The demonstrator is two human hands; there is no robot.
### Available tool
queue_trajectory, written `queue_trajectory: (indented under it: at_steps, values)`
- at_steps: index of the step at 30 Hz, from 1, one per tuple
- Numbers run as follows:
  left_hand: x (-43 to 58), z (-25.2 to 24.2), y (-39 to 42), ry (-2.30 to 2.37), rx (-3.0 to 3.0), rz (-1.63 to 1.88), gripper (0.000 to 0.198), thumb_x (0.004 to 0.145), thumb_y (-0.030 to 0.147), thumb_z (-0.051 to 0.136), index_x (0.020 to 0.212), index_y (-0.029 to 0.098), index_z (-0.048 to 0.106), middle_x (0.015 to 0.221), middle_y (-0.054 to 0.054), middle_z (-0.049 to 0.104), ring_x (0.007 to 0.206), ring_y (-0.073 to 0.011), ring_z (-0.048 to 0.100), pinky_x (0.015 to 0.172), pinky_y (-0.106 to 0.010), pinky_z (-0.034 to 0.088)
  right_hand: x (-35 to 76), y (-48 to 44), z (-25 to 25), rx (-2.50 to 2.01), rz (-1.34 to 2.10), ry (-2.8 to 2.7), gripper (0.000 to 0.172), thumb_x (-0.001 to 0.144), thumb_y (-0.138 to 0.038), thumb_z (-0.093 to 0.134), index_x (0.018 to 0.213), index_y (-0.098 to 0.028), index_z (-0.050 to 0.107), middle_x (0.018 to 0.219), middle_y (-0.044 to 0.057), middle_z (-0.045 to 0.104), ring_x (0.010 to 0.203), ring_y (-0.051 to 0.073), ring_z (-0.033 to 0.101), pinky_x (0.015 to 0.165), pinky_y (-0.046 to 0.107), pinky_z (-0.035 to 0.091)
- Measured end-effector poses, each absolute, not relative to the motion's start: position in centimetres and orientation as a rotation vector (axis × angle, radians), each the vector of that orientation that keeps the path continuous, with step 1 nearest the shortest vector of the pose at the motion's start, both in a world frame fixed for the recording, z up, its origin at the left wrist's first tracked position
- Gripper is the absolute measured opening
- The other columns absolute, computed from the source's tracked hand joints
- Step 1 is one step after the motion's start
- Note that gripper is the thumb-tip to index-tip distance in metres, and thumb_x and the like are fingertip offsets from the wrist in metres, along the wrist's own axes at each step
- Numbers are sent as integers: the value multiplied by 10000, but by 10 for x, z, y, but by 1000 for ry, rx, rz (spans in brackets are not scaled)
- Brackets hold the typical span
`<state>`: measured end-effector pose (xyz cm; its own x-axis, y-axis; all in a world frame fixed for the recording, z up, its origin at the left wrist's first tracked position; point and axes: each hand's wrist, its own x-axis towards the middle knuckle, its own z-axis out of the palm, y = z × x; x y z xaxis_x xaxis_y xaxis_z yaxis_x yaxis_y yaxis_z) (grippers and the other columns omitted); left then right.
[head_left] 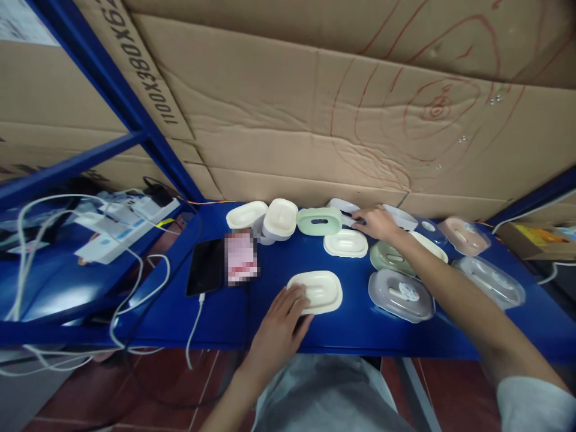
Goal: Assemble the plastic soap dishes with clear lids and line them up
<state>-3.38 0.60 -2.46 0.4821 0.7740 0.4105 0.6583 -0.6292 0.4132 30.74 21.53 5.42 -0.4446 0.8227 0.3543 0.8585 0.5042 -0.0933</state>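
Near the front edge of the blue table, my left hand (288,309) rests with its fingers on the left end of a cream oval dish (321,291). My right hand (375,222) reaches to the back, its fingertips at a pale greyish piece (348,217) among the dishes; how it grips there is partly hidden. Just left of it lies a green oval dish with a slot (319,221). Another cream dish (345,243) sits below the right fingertips. Under my right forearm are a green lidded dish (391,257) and a grey lidded dish (402,294).
At the back left stand stacked cream pieces (279,219) beside a cream dish (246,216). A black phone (204,267) with a white cable and a pink blurred card (241,257) lie left. Right are a pink dish (464,235) and a clear-lidded dish (490,282). Cardboard (270,102) stands behind.
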Motion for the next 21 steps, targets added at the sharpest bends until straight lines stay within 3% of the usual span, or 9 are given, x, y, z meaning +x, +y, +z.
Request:
queue_trajectory:
  at_steps: [3, 8, 11, 15, 18, 21]
  values:
    - [-35, -23, 4, 1165, 2504, 844, 226, 1064, 263, 606, 1285, 229, 637, 1426, -108, 695, 1410, -291, 632, 1218, -550, 524, 308, 175, 69, -1428, -172, -2306, 522, 1081, -666, 432, 1092, -239, 732, 1081, 117, 812, 993, 308, 770, 1029, 587, 567]
    - [-38, -23, -1, 1196, 2385, 787, 491, 1037, 283, 655, 1508, 287, 513, 1617, -113, 540, 1472, -307, 573, 1172, -498, 570, 290, 50, 77, -1449, -128, -1991, 227, 1053, -435, 624, 1220, -290, 673, 1209, 73, 777, 1051, 310, 754, 939, 519, 601]
    - [-39, -22, -3, 1240, 2272, 765, 682, 1021, 295, 691, 1621, 331, 370, 1734, -122, 363, 1507, -316, 535, 1124, -461, 607, 264, -9, 56, -1303, -46, -2104, 268, 1022, -273, 671, 1286, -307, 646, 1224, 64, 779, 1156, 304, 741, 1015, 523, 576]
    - [-40, -20, -3, 1259, 2196, 754, 874, 1008, 331, 723, 1702, 395, 196, 1781, -120, 252, 1501, -333, 540, 1075, -461, 638, 235, -33, 24, -1276, 105, -2221, 293, 1054, -215, 607, 1336, -295, 617, 1216, 67, 788, 1154, 287, 747, 1034, 542, 553]
    - [-40, -20, -1, 1222, 2274, 771, 860, 1009, 279, 724, 1698, 422, 229, 1789, -94, 246, 1569, -337, 448, 1183, -506, 553, 225, -27, 13, -1244, 166, -2268, 274, 1076, -199, 563, 1332, -278, 619, 1271, 70, 775, 1218, 270, 724, 1048, 526, 548]
    - [-41, -23, 2, 1153, 2370, 809, 694, 1019, 234, 704, 1632, 378, 412, 1756, -77, 345, 1625, -322, 348, 1261, -544, 463, 221, -21, 9, -1174, 120, -2359, 308, 1079, -173, 540, 1361, -263, 624, 1321, 84, 760, 1268, 266, 702, 1091, 533, 529]
